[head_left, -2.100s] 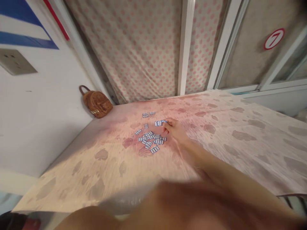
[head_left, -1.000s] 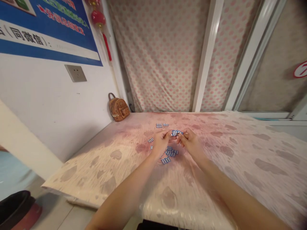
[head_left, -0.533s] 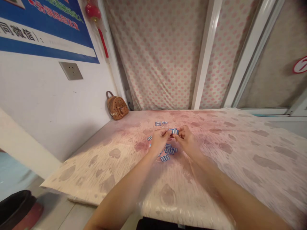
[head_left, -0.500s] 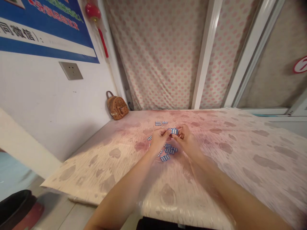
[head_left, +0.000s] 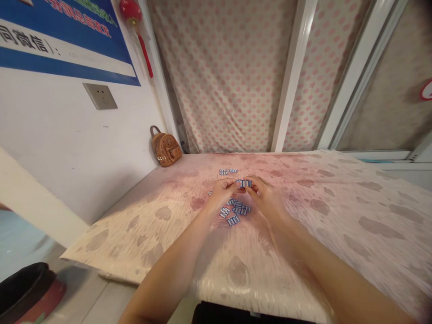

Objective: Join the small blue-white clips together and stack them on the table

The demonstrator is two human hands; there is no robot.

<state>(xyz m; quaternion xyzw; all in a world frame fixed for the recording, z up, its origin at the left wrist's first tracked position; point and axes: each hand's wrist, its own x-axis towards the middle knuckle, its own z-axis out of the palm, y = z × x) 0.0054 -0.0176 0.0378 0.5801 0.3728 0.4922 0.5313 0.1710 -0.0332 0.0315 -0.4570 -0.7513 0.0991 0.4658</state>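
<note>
Both my left hand point(head_left: 224, 190) and my right hand point(head_left: 261, 190) are closed on a small blue-and-white striped piece point(head_left: 245, 183), held between them just above the table. Whether it is one piece or a few stacked together I cannot tell. Below my hands lies a loose, overlapping pile of similar striped pieces point(head_left: 240, 208). One such piece point(head_left: 233, 220) rests at the near side of the pile. Farther back, a few pieces lie in neat short rows point(head_left: 223, 172). My left hand partly covers another piece point(head_left: 209, 192) at its left.
A patterned cloth covers the table point(head_left: 236, 270). A small brown backpack point(head_left: 167, 148) stands at the back left against the wall. A polka-dot curtain point(head_left: 222, 81) hangs behind the table. On the floor at the left is a dark-rimmed bin or pot point(head_left: 50, 292).
My hands stay together on the striped piece, with only slight finger movement. The view has shifted a little, and more of the pile shows beside my left wrist.
</note>
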